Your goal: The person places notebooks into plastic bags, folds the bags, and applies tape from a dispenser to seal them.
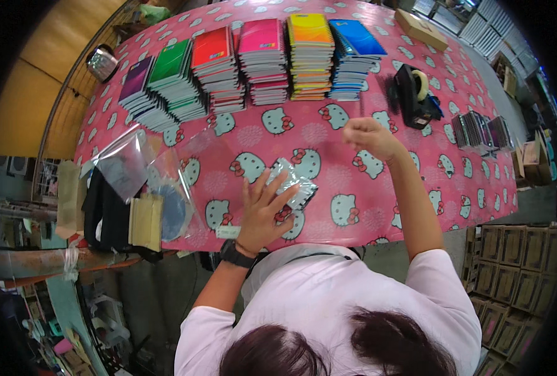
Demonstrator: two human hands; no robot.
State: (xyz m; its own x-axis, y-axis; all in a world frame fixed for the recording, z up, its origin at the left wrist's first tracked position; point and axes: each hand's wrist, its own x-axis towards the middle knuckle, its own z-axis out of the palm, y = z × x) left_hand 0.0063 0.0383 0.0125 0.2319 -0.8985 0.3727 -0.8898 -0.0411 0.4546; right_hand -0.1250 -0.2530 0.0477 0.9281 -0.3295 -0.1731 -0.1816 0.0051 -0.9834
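My left hand [264, 210], with a dark watch on its wrist, rests with fingers spread on the near-left part of a small packet in shiny clear plastic [300, 196]. The packet lies on the table near its front edge, and glare and my fingers hide much of what is inside. Farther right, my right hand [373, 139] is raised over the tabletop, apart from the packet, with its fingers curled closed. Whatever they may hold is too small or blurred to make out. A black tape dispenser [412, 103] with a pale roll stands just beyond that hand.
Stacks of spiral notebooks [262, 39] in several colours line the far side. Clear plastic sleeves [128, 160] and a black bag [106, 210] crowd the left edge. More small wrapped packets [482, 133] sit at the right, and a cardboard box [421, 30] is at the far right.
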